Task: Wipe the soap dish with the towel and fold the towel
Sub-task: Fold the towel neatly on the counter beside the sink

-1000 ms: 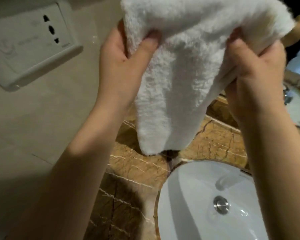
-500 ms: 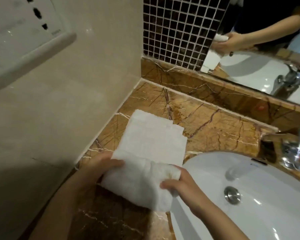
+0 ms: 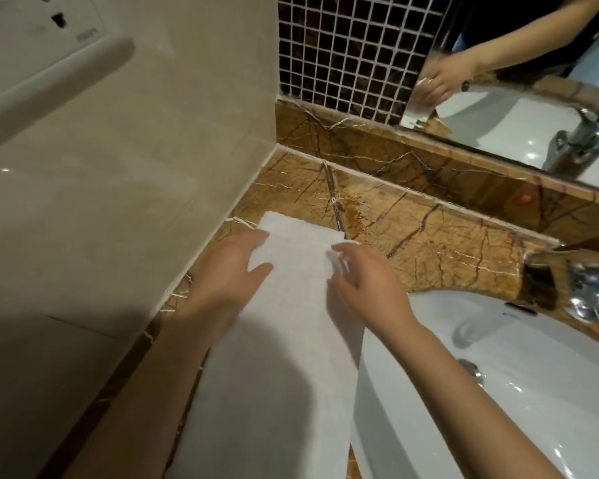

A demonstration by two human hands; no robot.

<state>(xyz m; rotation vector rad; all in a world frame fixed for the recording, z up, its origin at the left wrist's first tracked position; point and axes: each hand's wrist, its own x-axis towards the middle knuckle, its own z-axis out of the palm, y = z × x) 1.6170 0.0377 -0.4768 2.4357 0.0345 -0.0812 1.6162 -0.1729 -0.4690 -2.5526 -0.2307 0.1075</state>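
Towel (image 3: pixel 284 340) — white, soft terry, laid as a long strip on the marble counter (image 3: pixel 429 243) by its left wall edge, beside the glossy basin (image 3: pixel 498 392). Fold step in hand. Left hand (image 3: pixel 229 281) spread flat on it; right hand (image 3: pixel 367 285) pinches the far corner — next likely doubling it over, edges matched.

Warm dim light, motion-blurred, edge-warped.

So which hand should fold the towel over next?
Probably the right hand: its fingers already pinch the towel at the far corner, while the left hand lies flat, holding it down.
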